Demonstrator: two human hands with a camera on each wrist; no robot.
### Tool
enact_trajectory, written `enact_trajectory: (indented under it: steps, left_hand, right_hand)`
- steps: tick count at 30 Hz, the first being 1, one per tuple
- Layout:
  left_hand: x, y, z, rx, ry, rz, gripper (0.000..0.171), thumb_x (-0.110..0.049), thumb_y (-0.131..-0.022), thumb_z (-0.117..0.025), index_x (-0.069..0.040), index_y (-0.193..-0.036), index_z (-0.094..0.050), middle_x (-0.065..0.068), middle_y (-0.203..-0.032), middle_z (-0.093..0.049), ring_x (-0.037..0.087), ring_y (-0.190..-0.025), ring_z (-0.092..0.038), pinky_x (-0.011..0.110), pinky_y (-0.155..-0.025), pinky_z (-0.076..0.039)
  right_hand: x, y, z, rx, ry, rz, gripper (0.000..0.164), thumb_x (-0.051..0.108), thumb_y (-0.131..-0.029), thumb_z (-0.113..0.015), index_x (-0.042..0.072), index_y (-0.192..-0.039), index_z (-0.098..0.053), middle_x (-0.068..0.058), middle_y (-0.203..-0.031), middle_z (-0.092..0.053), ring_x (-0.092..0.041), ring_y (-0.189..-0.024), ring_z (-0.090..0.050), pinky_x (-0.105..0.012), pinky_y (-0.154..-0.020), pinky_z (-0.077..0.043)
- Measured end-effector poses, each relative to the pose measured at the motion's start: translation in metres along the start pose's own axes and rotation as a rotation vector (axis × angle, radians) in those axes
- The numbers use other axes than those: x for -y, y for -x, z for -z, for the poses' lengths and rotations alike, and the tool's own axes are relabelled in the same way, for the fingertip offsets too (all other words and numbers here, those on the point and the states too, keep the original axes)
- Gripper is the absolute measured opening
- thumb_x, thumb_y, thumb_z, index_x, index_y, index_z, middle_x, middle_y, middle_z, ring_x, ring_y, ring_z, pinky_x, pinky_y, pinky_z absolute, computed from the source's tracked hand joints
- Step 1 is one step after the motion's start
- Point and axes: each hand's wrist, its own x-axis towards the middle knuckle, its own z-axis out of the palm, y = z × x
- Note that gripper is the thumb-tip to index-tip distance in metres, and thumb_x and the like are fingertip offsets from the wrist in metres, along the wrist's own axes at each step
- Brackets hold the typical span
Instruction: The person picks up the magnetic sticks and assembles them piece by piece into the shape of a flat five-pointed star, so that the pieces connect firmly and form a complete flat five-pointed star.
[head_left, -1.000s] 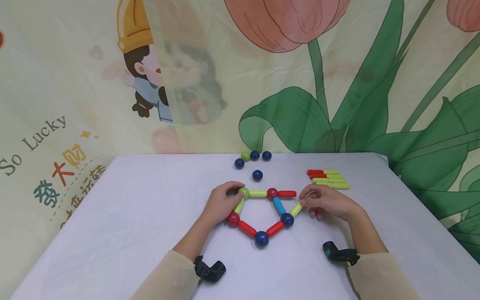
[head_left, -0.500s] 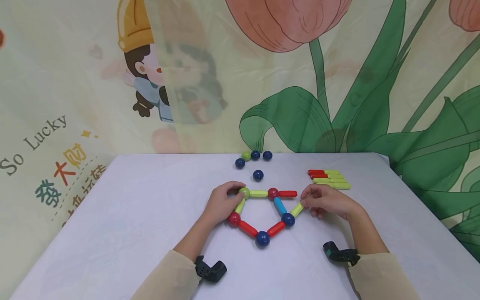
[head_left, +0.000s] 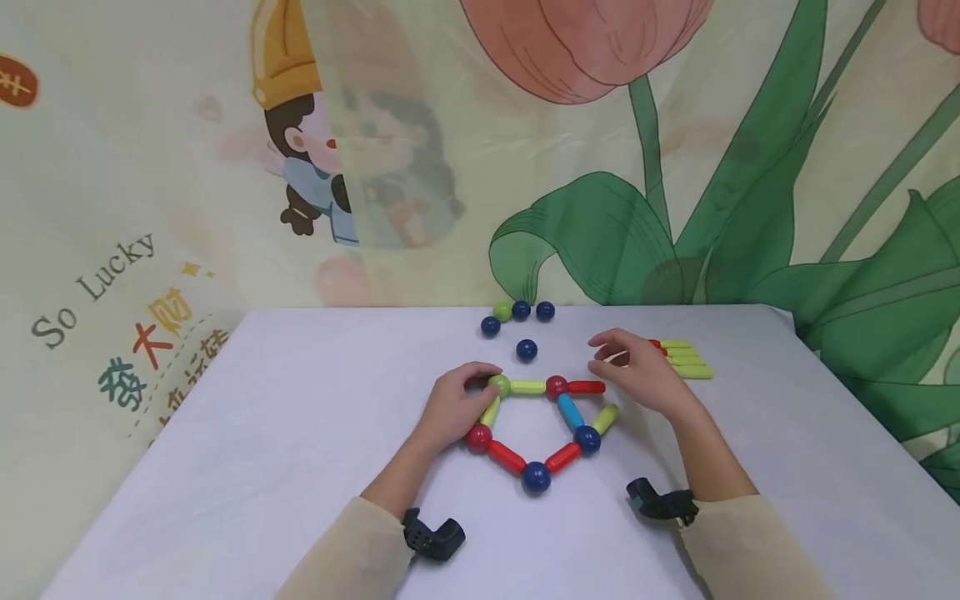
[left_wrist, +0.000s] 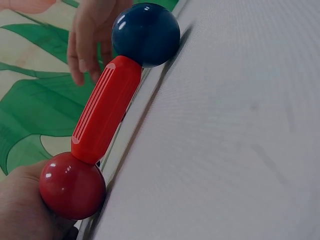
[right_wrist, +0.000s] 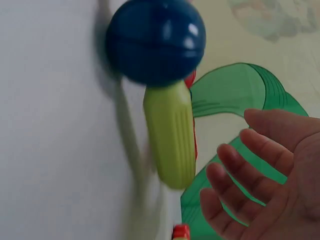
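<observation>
A ring of coloured rods and balls lies on the white table. My left hand (head_left: 452, 408) grips the green ball (head_left: 499, 385) at the ring's back left corner, with the red ball (head_left: 478, 438) close by its thumb side. Fingers spread and holding nothing, my right hand (head_left: 639, 372) hovers past the ring's right side. Near it, a red rod (head_left: 587, 387) sticks out from the back red ball (head_left: 557, 387), and a yellow-green rod (right_wrist: 171, 137) juts from the blue ball (right_wrist: 156, 42). In the left wrist view a red rod (left_wrist: 106, 110) joins a red ball to a blue one.
Several loose blue balls (head_left: 527, 350) and a light green ball (head_left: 502, 311) sit toward the table's back edge. Behind my right hand lie several yellow-green rods (head_left: 693, 362) and red-tipped ones, partly covered by the hand. A printed cloth (head_left: 420, 275) hangs behind the table.
My right hand has let go of the yellow-green rod and moved up, away from it. That rod stays attached to the blue ball. My left hand keeps its hold; the view has shifted slightly.
</observation>
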Motion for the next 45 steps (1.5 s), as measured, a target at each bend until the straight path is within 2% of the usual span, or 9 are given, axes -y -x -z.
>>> enact_trajectory:
  steps: [4, 15, 18, 24, 30, 35, 45]
  left_hand:
    - [0.000, 0.000, -0.001, -0.003, 0.000, -0.005, 0.029, -0.020, -0.098, -0.068, -0.018, -0.127, -0.072, 0.001, -0.127, -0.071, 0.022, -0.125, -0.063, 0.046, -0.114, -0.046]
    - [-0.001, 0.001, -0.001, -0.005, -0.001, -0.004, 0.028, -0.020, -0.098, -0.067, -0.017, -0.126, -0.072, 0.002, -0.127, -0.071, 0.023, -0.125, -0.062, 0.046, -0.114, -0.046]
    - [0.000, 0.000, -0.001, -0.001, 0.001, -0.006, 0.029, -0.020, -0.098, -0.067, -0.017, -0.127, -0.072, 0.002, -0.127, -0.071, 0.023, -0.125, -0.062, 0.047, -0.114, -0.046]
    - [0.000, 0.000, 0.000, -0.004, -0.005, -0.020, 0.028, -0.020, -0.098, -0.068, -0.017, -0.125, -0.072, 0.002, -0.125, -0.072, 0.023, -0.123, -0.063, 0.047, -0.113, -0.046]
    - [0.000, 0.000, -0.001, -0.004, -0.004, -0.020, 0.028, -0.021, -0.098, -0.068, -0.016, -0.125, -0.072, 0.003, -0.124, -0.072, 0.024, -0.122, -0.063, 0.047, -0.112, -0.047]
    - [-0.003, 0.001, -0.001, 0.001, -0.003, -0.014, 0.028, -0.020, -0.098, -0.067, -0.016, -0.126, -0.072, 0.003, -0.126, -0.072, 0.024, -0.123, -0.063, 0.048, -0.113, -0.046]
    - [-0.001, 0.001, -0.001, -0.003, -0.004, -0.015, 0.028, -0.021, -0.099, -0.067, -0.017, -0.126, -0.072, 0.002, -0.125, -0.072, 0.023, -0.124, -0.063, 0.047, -0.114, -0.046]
  right_hand:
    - [0.014, -0.010, -0.007, -0.008, -0.013, -0.020, 0.049, 0.023, -0.098, -0.069, 0.007, -0.142, -0.055, -0.021, -0.132, -0.064, -0.040, -0.123, -0.060, -0.051, -0.098, -0.057]
    - [0.048, -0.046, -0.025, 0.029, -0.074, -0.127, 0.050, 0.029, -0.098, -0.068, 0.009, -0.143, -0.056, -0.021, -0.140, -0.059, -0.040, -0.130, -0.054, -0.056, -0.107, -0.049]
    - [0.051, -0.056, -0.032, 0.053, -0.069, -0.112, 0.050, 0.028, -0.098, -0.068, 0.011, -0.143, -0.056, -0.021, -0.140, -0.058, -0.040, -0.129, -0.055, -0.056, -0.107, -0.050]
    - [0.052, -0.069, -0.048, 0.136, 0.009, -0.056, 0.047, 0.023, -0.099, -0.067, 0.012, -0.143, -0.059, -0.022, -0.141, -0.059, -0.041, -0.129, -0.056, -0.055, -0.105, -0.051]
    - [0.054, -0.075, -0.059, 0.186, 0.053, -0.105, 0.040, 0.019, -0.097, -0.069, 0.016, -0.137, -0.065, -0.020, -0.140, -0.059, -0.038, -0.125, -0.056, -0.049, -0.101, -0.055]
    - [0.050, -0.077, -0.063, 0.166, 0.052, -0.131, 0.037, 0.017, -0.096, -0.071, 0.016, -0.133, -0.068, -0.020, -0.141, -0.059, -0.038, -0.126, -0.056, -0.048, -0.102, -0.054]
    - [0.051, -0.072, -0.056, 0.168, -0.060, -0.113, 0.039, 0.021, -0.097, -0.070, 0.017, -0.136, -0.066, -0.018, -0.141, -0.059, -0.036, -0.120, -0.061, -0.047, -0.098, -0.057]
